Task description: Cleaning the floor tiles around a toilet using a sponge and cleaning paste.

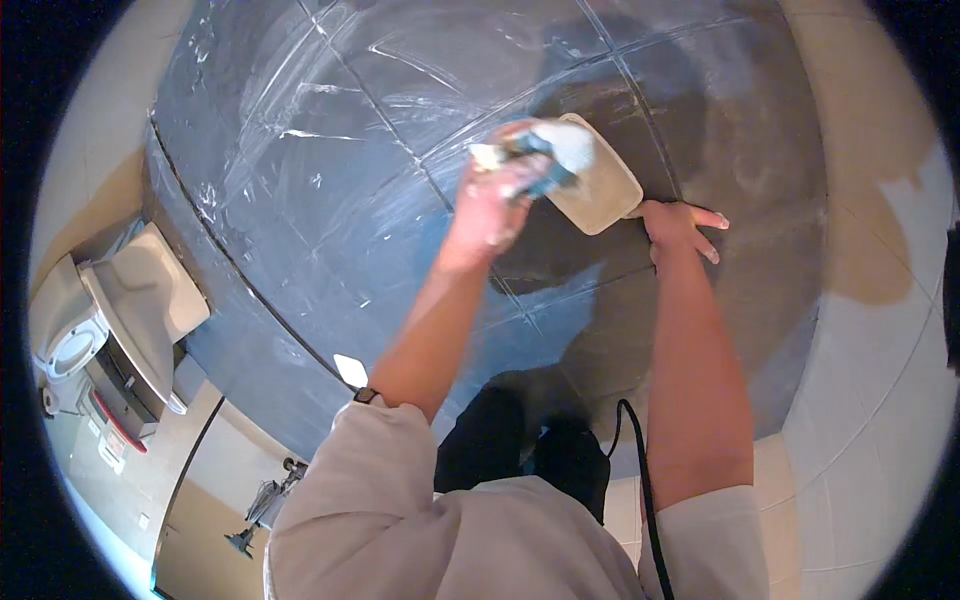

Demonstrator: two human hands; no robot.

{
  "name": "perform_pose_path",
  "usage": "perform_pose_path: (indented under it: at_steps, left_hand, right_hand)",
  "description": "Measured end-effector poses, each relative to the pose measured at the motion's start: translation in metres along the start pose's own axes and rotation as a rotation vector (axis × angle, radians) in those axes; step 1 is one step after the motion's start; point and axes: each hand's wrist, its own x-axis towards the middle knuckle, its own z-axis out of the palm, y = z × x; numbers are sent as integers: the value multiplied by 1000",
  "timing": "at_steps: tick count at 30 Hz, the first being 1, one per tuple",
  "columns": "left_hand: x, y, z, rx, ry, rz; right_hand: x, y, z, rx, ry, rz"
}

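Observation:
My left hand (501,187) is closed around a blue and white sponge or cloth (556,154), blurred by motion, with white foam on it. The bundle is above the left edge of a beige rectangular tray (600,176) with a raised rim and rounded corners. My right hand (675,229) is at the tray's lower right corner; one digit reaches its rim, while the other fingers spread out over dark tile. Whether it grips the rim is hard to tell. Under both hands is a dark tiled floor (405,247), wet and streaked with white suds.
A small white rectangular piece (350,370) lies by the dark floor seam near my left elbow. Further left are a beige washbasin (142,289) and a toilet (75,349). Pale tiled walls (874,300) rise at the right. A black cord (639,442) hangs beside my right arm.

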Motion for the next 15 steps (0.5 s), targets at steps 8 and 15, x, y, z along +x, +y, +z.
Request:
perform_pose_path:
  at_steps: [8, 15]
  left_hand:
    - [55, 67, -55, 1144, 545, 810]
    - [62, 54, -40, 1189, 80, 818]
  right_hand:
    - [-11, -5, -4, 145, -21, -2]
    - [-7, -4, -4, 141, 14, 27]
